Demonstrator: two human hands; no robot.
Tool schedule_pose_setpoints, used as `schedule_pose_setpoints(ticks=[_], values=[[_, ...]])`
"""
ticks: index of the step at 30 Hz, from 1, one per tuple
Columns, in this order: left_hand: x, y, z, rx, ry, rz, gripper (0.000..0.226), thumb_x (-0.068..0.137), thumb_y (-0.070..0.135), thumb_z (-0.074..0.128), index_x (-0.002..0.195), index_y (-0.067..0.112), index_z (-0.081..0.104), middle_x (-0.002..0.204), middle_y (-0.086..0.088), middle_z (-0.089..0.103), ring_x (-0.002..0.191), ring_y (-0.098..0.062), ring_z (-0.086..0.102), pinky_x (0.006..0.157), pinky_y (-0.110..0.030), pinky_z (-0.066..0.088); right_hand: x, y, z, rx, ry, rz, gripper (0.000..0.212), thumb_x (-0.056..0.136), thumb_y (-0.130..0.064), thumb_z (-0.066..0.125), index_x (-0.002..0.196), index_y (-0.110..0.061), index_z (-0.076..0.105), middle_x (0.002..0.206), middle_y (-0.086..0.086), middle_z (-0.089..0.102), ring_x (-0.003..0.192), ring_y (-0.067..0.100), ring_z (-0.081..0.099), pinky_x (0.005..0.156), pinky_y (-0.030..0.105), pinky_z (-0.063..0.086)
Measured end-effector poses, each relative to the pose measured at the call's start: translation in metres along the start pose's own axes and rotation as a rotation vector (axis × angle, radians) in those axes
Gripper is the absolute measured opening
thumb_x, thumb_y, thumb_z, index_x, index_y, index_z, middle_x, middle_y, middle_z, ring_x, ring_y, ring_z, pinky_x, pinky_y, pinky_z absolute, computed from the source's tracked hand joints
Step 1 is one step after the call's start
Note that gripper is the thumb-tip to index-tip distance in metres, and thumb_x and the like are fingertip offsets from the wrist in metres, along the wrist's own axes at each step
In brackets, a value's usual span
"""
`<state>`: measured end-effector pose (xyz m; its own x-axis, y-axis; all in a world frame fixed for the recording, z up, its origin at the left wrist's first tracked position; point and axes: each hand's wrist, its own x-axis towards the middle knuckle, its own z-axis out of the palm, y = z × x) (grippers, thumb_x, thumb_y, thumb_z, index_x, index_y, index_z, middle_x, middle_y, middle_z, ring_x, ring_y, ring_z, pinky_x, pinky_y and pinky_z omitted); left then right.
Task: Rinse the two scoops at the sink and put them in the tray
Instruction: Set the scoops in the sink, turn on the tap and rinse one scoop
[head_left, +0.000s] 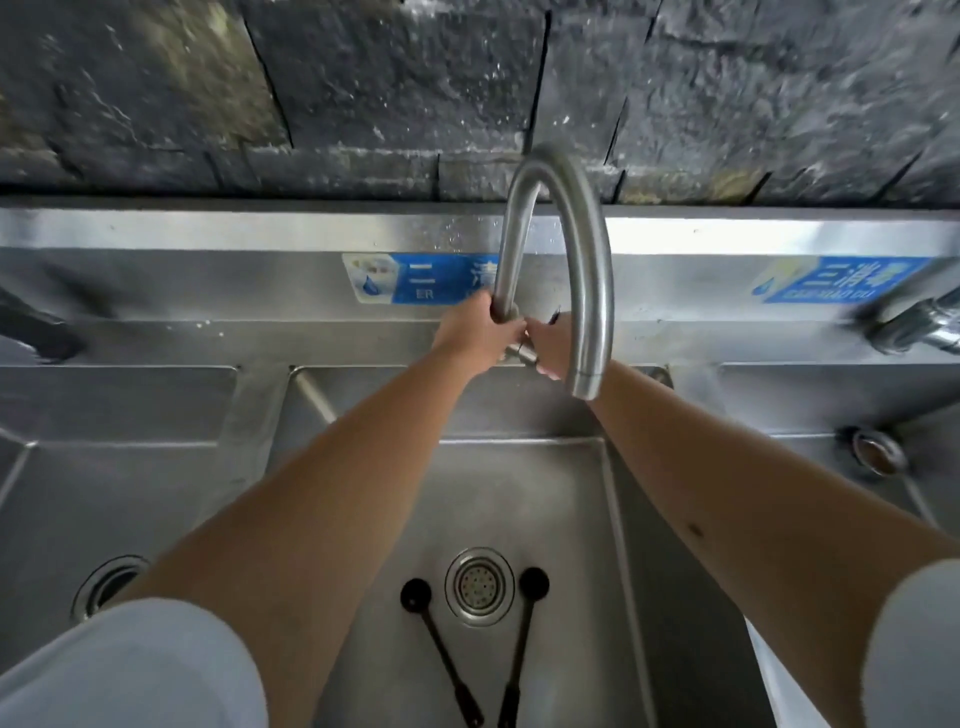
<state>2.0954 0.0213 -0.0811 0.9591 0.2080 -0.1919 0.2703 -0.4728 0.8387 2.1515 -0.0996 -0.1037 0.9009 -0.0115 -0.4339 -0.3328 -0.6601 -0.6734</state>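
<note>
Two black long-handled scoops lie on the floor of the middle steel sink (524, 467), heads up beside the drain: the left scoop (439, 649) and the right scoop (519, 644). Their handles meet near the bottom edge. Far from them, both my hands are at the base of the curved steel faucet (587, 291). My left hand (475, 330) grips the faucet's upright pipe. My right hand (553, 343) is closed around the tap handle at the base, partly hidden behind the spout. No water runs from the spout. No tray shows.
The drain strainer (479, 586) sits between the scoop heads. A second basin (119, 467) lies to the left and a third (852, 415) to the right, with another tap (914, 327) above it. Blue labels are stuck on the steel backsplash under a dark stone wall.
</note>
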Motion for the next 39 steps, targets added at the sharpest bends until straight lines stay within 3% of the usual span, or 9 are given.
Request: schedule_pose_setpoints(ticks=[2, 5, 6, 12, 17, 21, 35, 37, 39], values=[[0.0, -0.001, 0.003, 0.048, 0.079, 0.049, 0.022, 0.079, 0.032, 0.073, 0.09, 0.027, 0.054, 0.078, 0.014, 0.057, 0.071, -0.005, 0.057, 0.057, -0.02, 0.039, -0.001, 0.006, 0.005, 0.063, 0.003, -0.001, 0.027, 0.103, -0.022, 0.041, 0.08, -0.011, 0.052, 0.095, 0.009, 0.061, 0.087, 0.025, 0.064, 0.087, 0.036, 0.055], [0.0, -0.005, 0.007, 0.061, 0.141, 0.093, 0.025, 0.077, 0.03, 0.075, 0.088, 0.026, 0.052, 0.071, 0.017, 0.052, 0.064, 0.006, 0.046, 0.054, -0.013, 0.031, -0.006, 0.012, 0.005, 0.09, 0.049, -0.085, 0.032, 0.103, -0.021, 0.042, 0.115, 0.001, 0.063, 0.07, -0.007, 0.048, 0.058, 0.003, 0.047, 0.044, 0.008, 0.045], [0.001, -0.006, 0.008, 0.06, 0.15, 0.093, 0.025, 0.078, 0.028, 0.075, 0.089, 0.025, 0.052, 0.07, 0.017, 0.051, 0.064, 0.005, 0.046, 0.054, -0.013, 0.03, -0.007, 0.014, 0.006, 0.088, 0.071, -0.109, 0.034, 0.103, -0.02, 0.041, 0.119, 0.002, 0.062, 0.068, -0.01, 0.043, 0.054, -0.001, 0.039, 0.041, 0.003, 0.04], [-0.003, -0.005, 0.011, 0.067, 0.173, 0.088, 0.034, 0.081, 0.027, 0.073, 0.108, 0.014, 0.059, 0.086, 0.006, 0.06, 0.078, -0.013, 0.056, 0.068, -0.023, 0.041, -0.003, 0.018, 0.01, 0.058, 0.109, -0.159, 0.015, 0.104, -0.02, 0.038, 0.103, -0.016, 0.052, 0.068, -0.012, 0.037, 0.053, -0.003, 0.031, 0.045, -0.006, 0.032], [-0.005, -0.003, 0.011, 0.052, 0.19, 0.095, 0.029, 0.082, 0.023, 0.073, 0.106, 0.018, 0.06, 0.079, 0.011, 0.056, 0.065, 0.006, 0.047, 0.047, -0.005, 0.039, -0.002, 0.02, 0.01, -0.022, 0.116, -0.16, 0.018, 0.105, -0.017, 0.034, 0.091, -0.018, 0.045, 0.067, -0.011, 0.032, 0.054, -0.003, 0.026, 0.053, -0.01, 0.028], [-0.006, -0.004, 0.01, 0.023, 0.187, 0.091, 0.022, 0.082, 0.019, 0.072, 0.097, 0.023, 0.057, 0.074, 0.018, 0.052, 0.066, 0.006, 0.047, 0.049, 0.004, 0.035, -0.002, 0.019, 0.016, 0.062, 0.111, -0.138, 0.04, 0.104, -0.017, 0.036, 0.066, -0.027, 0.032, 0.069, -0.01, 0.037, 0.056, 0.0, 0.035, 0.045, -0.002, 0.037], [-0.013, 0.001, 0.01, -0.029, 0.2, 0.057, 0.024, 0.082, 0.02, 0.073, 0.099, 0.024, 0.057, 0.075, 0.017, 0.052, 0.064, 0.002, 0.049, 0.043, 0.003, 0.035, 0.004, 0.023, 0.024, 0.302, 0.13, -0.093, 0.038, 0.103, -0.018, 0.038, 0.066, -0.026, 0.035, 0.068, -0.007, 0.043, 0.051, 0.006, 0.049, 0.035, 0.005, 0.039], [-0.015, 0.003, 0.012, -0.034, 0.199, 0.042, 0.029, 0.083, 0.021, 0.071, 0.11, 0.02, 0.059, 0.078, 0.016, 0.053, 0.068, 0.001, 0.052, 0.045, 0.001, 0.038, 0.002, 0.024, 0.024, 0.306, 0.128, -0.084, 0.036, 0.102, -0.022, 0.04, 0.067, -0.028, 0.038, 0.07, -0.006, 0.046, 0.055, 0.006, 0.051, 0.045, 0.012, 0.047], [-0.021, 0.003, 0.016, -0.055, 0.24, 0.005, 0.035, 0.083, 0.023, 0.07, 0.116, 0.019, 0.058, 0.085, 0.015, 0.057, 0.078, -0.006, 0.058, 0.056, -0.003, 0.039, -0.005, 0.028, 0.025, 0.256, 0.099, -0.078, 0.032, 0.1, -0.022, 0.044, 0.068, -0.026, 0.043, 0.077, 0.002, 0.056, 0.069, 0.017, 0.055, 0.069, 0.033, 0.055]])
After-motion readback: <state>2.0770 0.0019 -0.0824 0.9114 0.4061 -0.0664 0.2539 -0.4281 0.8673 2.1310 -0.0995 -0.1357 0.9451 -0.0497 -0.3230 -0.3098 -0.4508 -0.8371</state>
